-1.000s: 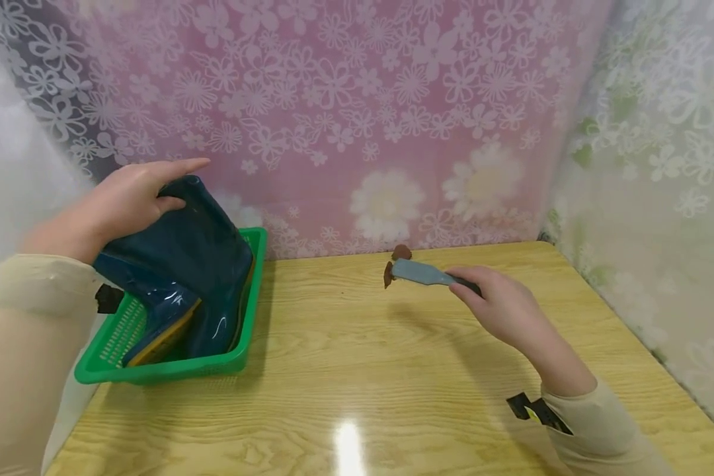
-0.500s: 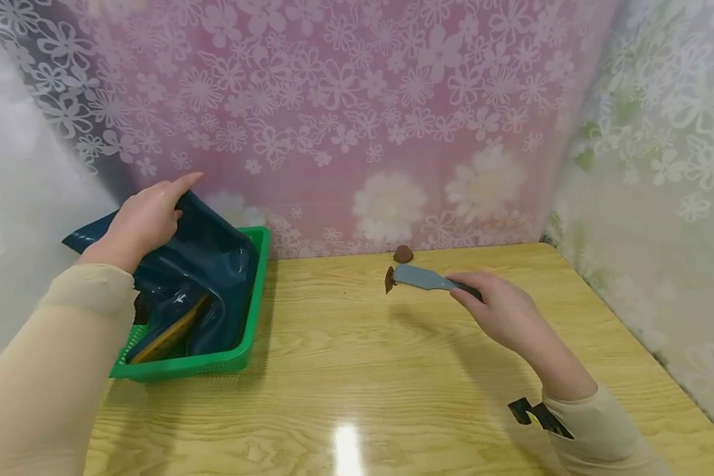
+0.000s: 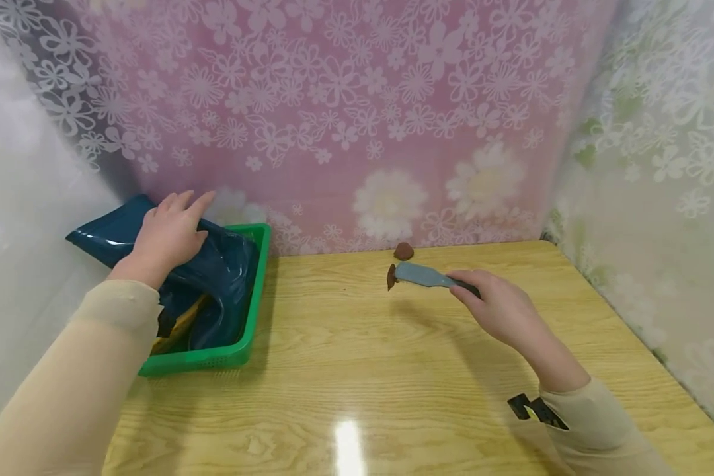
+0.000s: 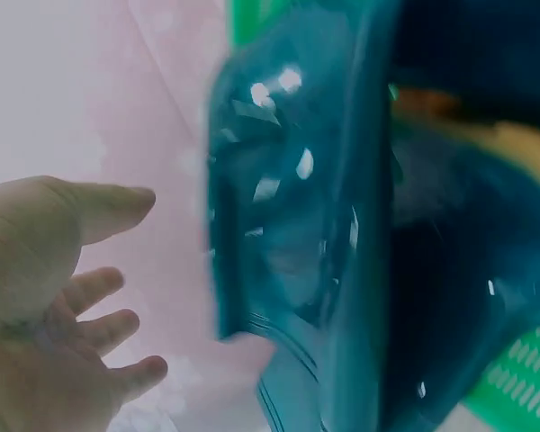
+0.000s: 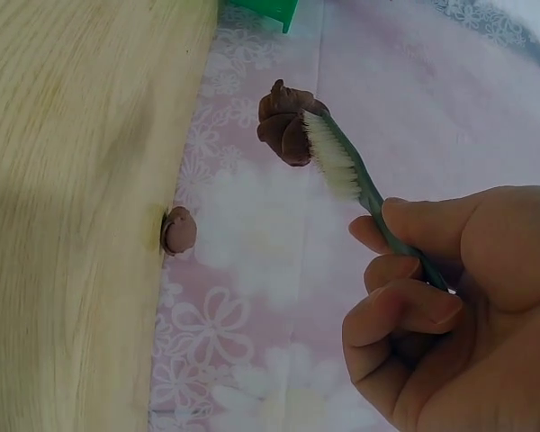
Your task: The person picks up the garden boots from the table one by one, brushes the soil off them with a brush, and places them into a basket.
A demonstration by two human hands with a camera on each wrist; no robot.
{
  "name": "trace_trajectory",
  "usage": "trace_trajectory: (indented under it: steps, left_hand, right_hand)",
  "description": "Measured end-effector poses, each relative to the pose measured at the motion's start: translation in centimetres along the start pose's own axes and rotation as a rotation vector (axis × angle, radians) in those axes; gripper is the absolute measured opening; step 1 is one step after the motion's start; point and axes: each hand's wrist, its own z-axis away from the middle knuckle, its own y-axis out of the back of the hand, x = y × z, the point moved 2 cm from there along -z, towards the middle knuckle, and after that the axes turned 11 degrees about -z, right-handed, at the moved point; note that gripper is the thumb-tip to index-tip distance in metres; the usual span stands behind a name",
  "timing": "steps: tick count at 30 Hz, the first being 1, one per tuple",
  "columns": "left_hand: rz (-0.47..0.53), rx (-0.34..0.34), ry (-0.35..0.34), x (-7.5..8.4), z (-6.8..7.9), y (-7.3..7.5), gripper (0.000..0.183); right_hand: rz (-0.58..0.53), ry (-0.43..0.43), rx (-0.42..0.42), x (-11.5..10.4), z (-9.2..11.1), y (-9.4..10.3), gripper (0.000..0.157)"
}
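Observation:
My left hand (image 3: 169, 235) is over dark blue rubber boots (image 3: 229, 274) that lie in a green plastic basket (image 3: 251, 324). In the left wrist view its fingers (image 4: 117, 211) are spread apart beside the glossy boot shafts (image 4: 283, 198), with nothing held between them. A yellow sole edge shows under the forearm. My right hand (image 3: 502, 307) grips a scrubbing brush (image 3: 422, 274) by its handle, above the table. Pale bristles (image 5: 331, 157) show in the right wrist view, and a dark brown, clay-like clump (image 5: 288, 126) clings to their tip.
A second brown lump (image 3: 403, 251) sits at the table's back edge, against the pink flowered curtain (image 3: 333, 132). The wood-grain table (image 3: 333, 370) runs between the basket and a pale patterned curtain (image 3: 654, 218) on the right.
My left hand has let go of the boot tops and moved right and down, its fingers spreading. The boot shafts have sunk lower and leaned left. The right hand with the brush stays nearly still.

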Motion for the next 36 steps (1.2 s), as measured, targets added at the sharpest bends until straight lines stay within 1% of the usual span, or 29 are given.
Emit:
trace_trajectory:
  steps: [2, 5, 10, 14, 17, 20, 24, 27, 32, 36]
  left_hand:
    - [-0.012, -0.005, -0.028, 1.4, 0.2, 0.0, 0.080]
    - [-0.022, -0.004, -0.051, 3.8, 0.6, 0.0, 0.077]
    - [-0.020, 0.009, -0.073, 8.3, 1.1, -0.1, 0.073]
    - [-0.021, -0.001, -0.096, 11.9, 1.6, -0.5, 0.070]
    - [-0.010, 0.001, -0.117, 14.2, 2.1, -0.8, 0.071]
    - [0.020, 0.030, -0.142, 16.1, 2.8, -1.1, 0.075]
    - [0.071, 0.077, -0.176, 18.3, 3.7, -1.8, 0.075]
    - [0.106, 0.090, -0.188, 19.8, 4.1, -2.7, 0.073]
    - [0.161, 0.060, -0.192, 21.7, 4.2, -4.9, 0.075]
    - [0.198, 0.045, -0.190, 22.8, 4.5, -6.7, 0.075]
  right_hand:
    - [-0.002, 0.004, 0.005, 0.1, 0.0, -0.1, 0.044]
    - [-0.008, 0.006, 0.012, 0.2, -0.1, -0.2, 0.044]
    - [-0.004, -0.002, 0.016, 0.2, 0.1, -0.6, 0.045]
    - [0.010, -0.009, 0.006, 0.2, 0.2, -1.0, 0.046]
    - [0.018, -0.013, 0.001, 0.1, 0.2, -1.1, 0.046]
    - [0.032, -0.011, 0.011, 0.0, 0.4, -1.0, 0.045]
    - [0.051, -0.005, 0.025, 0.2, 0.4, -0.8, 0.040]
    - [0.050, 0.002, 0.033, 0.5, 0.5, -0.8, 0.036]
    - [0.063, -0.014, 0.045, 1.2, 0.7, -1.0, 0.034]
    - [0.089, -0.032, 0.042, 1.8, 0.8, -1.2, 0.037]
